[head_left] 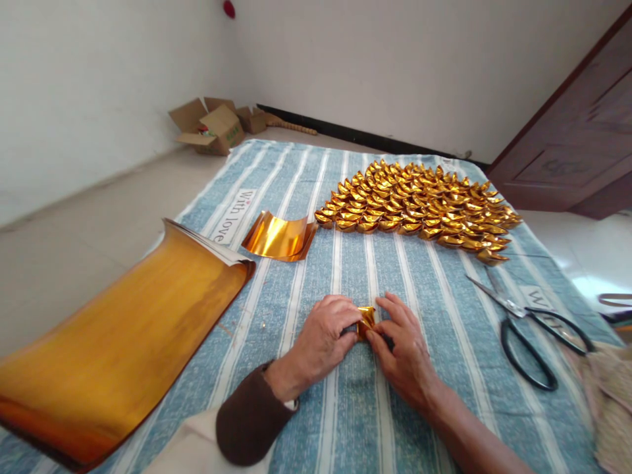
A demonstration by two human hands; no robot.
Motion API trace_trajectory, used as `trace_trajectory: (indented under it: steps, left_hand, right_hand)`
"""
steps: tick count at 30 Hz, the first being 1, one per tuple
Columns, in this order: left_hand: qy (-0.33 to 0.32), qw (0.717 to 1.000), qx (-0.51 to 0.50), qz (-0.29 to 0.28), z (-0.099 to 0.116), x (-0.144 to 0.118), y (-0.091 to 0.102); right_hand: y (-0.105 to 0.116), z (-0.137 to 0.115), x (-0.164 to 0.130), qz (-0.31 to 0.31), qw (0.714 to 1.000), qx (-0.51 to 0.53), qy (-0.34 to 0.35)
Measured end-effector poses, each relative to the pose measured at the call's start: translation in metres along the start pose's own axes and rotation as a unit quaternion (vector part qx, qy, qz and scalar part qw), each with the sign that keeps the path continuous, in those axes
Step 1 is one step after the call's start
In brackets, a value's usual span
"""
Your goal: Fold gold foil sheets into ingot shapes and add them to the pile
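Between my two hands, on the striped cloth [326,408], lies a small folded piece of gold foil paper [366,318]. My left hand [323,339] is closed, its thumb and fingers gripping the left edge of the piece. From the other side, my right hand [402,342] pinches the lower right edge with its thumb, the index finger lying near the top corner. Further back, several curved sheets of gold foil paper [277,236] rest in a small stack. To their right stand many folded gold paper ingots [415,204], packed in rows.
A thick stack of large gold sheets [123,329] covers the table's left side. Black-handled scissors [516,308] lie open at the right, beside a beige cloth [609,401]. Cardboard boxes [217,128] sit on the floor behind, and a dark red door [567,125] is at the right.
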State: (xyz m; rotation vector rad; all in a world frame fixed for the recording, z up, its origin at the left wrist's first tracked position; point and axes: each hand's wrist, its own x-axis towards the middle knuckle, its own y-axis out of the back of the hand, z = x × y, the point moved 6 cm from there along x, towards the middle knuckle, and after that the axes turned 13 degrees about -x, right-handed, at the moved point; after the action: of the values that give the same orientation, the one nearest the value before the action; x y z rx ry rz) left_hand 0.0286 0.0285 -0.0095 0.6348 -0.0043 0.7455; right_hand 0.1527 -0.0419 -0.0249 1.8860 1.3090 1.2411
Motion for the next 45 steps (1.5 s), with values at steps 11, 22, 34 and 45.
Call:
trace_trajectory:
  steps: [11, 22, 34, 45]
  left_hand:
    - [0.048, 0.998, -0.037, 0.030, -0.002, 0.000, 0.004]
    - [0.050, 0.997, -0.038, 0.041, 0.002, 0.004, 0.005]
    - [0.066, 0.995, 0.039, 0.068, 0.001, 0.008, 0.004]
    - [0.087, 0.993, 0.075, 0.014, -0.003, 0.016, 0.002]
  right_hand:
    - [-0.002, 0.003, 0.000, 0.002, 1.000, -0.010, -0.027]
    - [-0.002, 0.002, 0.003, -0.004, 0.999, -0.023, -0.040]
    - [-0.004, 0.000, 0.003, 0.009, 0.998, -0.052, -0.030]
    - [-0.005, 0.002, 0.007, 0.031, 0.999, -0.031, -0.017]
